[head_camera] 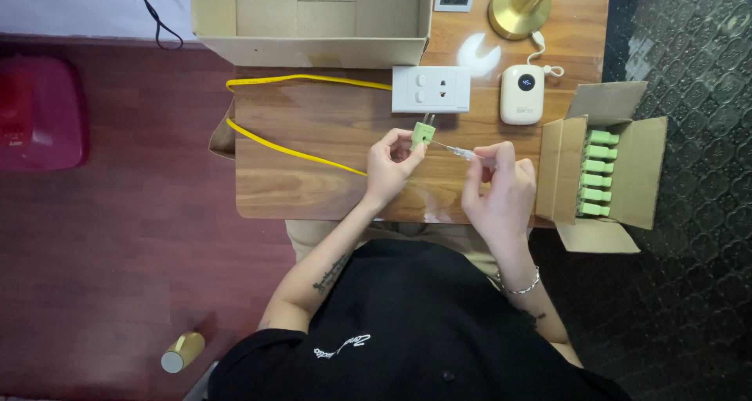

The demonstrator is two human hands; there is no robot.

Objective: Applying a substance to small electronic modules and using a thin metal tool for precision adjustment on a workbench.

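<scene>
Two hands meet over the near edge of the brown wooden table (313, 189). My left hand (389, 168) is closed around a small light-green plug adapter with two metal prongs (423, 132), pinching its body between thumb and fingertips so the prongs point away from me, toward the white rectangular wall-socket strip (431, 88). My right hand (501, 188) is curled shut on a slim screwdriver-like tool with a pale handle (464, 152). The tool's long axis runs nearly level, from the right hand leftward and slightly up, and its thin tip reaches the right side of the adapter; I cannot tell whether tip and adapter actually touch. The adapter thus lies left of the tool hand, and the left hand is the nearer one, being already on it.

To my right, just beside the table edge, stands an open brown cardboard box (642, 166) holding a column of the same light-green adapters (599, 174). A larger open cardboard carton (313, 17) sits at the far side of the table. A white rounded power bank with a small dark screen (522, 93) lies beside the socket strip, and a yellow cable (290, 146) loops from the strip across the table's left part.
</scene>
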